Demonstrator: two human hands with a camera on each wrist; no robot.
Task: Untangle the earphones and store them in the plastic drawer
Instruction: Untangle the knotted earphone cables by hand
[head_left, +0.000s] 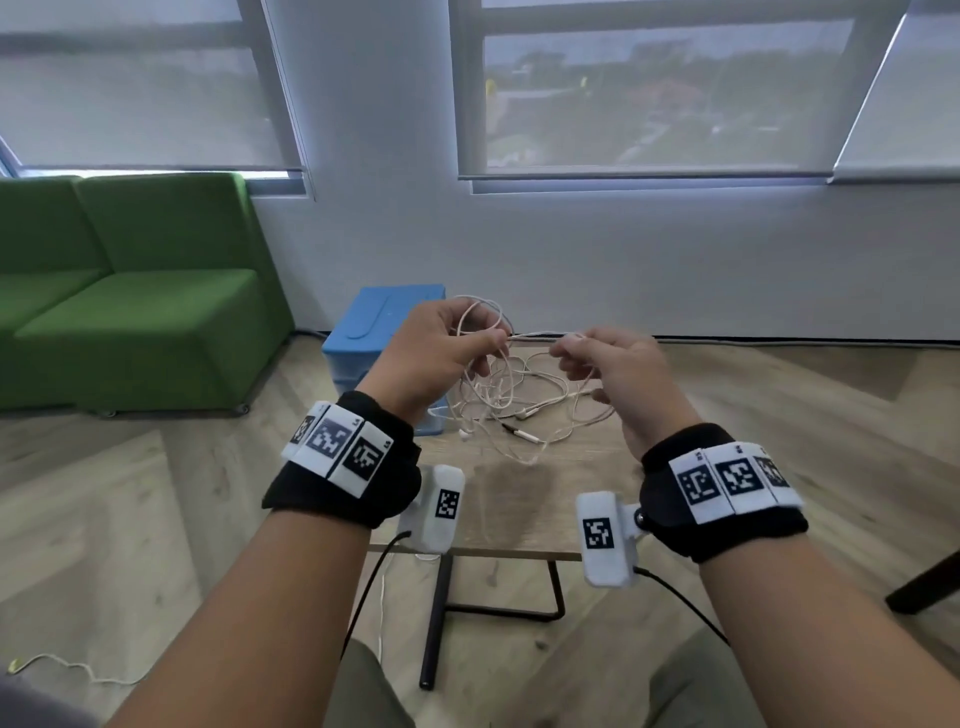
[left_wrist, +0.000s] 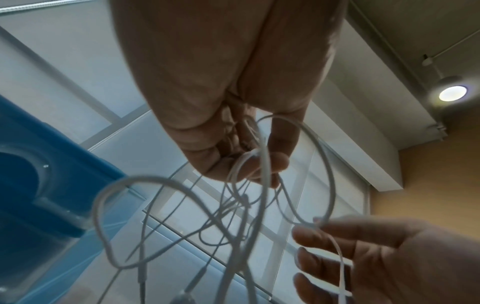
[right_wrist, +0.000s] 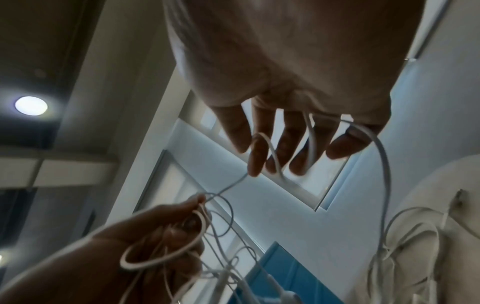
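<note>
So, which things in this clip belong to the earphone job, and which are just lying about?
Part of the job:
- earphones, tangled
- left hand and right hand, each pinching the cord
- blue plastic drawer
- small table underneath

Just lying about:
- green sofa
- loose cable on the floor

Earphones (head_left: 511, 400): smooth white plastic cord; drawer (head_left: 363, 338): glossy blue plastic; counter (head_left: 519, 499): matt wood grain; sofa (head_left: 130, 291): green cloth.

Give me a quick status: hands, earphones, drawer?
Left hand and right hand pinching cable. Earphones tangled above table. Blue drawer behind, unobstructed.
</note>
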